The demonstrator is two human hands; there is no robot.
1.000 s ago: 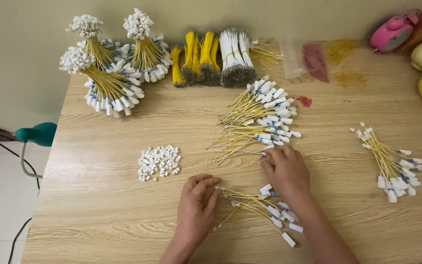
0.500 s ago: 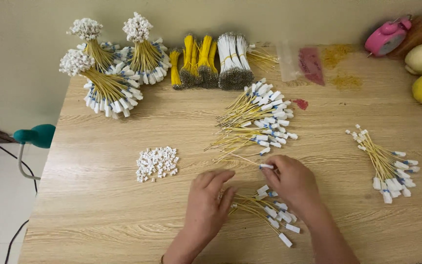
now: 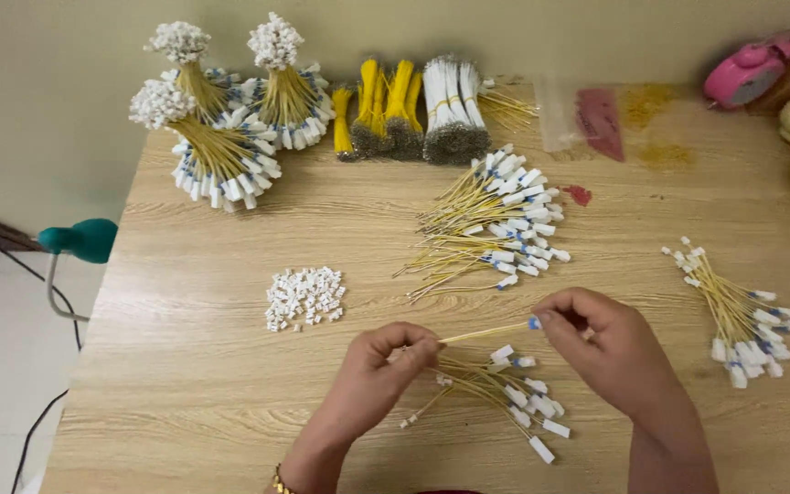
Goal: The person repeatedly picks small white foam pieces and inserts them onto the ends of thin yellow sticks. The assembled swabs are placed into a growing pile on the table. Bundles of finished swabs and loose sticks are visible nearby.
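From the head view, a thin yellow wire (image 3: 485, 333) is stretched between both hands just above the wooden counter (image 3: 185, 384). It is slender and straight, with a small white and blue tag at its right end. The left hand (image 3: 378, 366) has its fingers pinched closed on the wire's left end; the right hand (image 3: 607, 346) has its fingers closed on the tagged end.

Right under the hands lies a small pile of tagged wires (image 3: 496, 389). To the left sits a heap of small white connectors (image 3: 304, 297). A larger loose pile of wires (image 3: 496, 229) lies further back, and another bundle (image 3: 733, 311) lies at the right.

At the back edge stand tied bunches with white tips (image 3: 230, 119), yellow bundles (image 3: 381, 105) and a white bundle (image 3: 454, 110). A clear plastic bag with a red part (image 3: 587, 114) lies flat beside them, and a pink object (image 3: 747, 69) sits in the far right corner.
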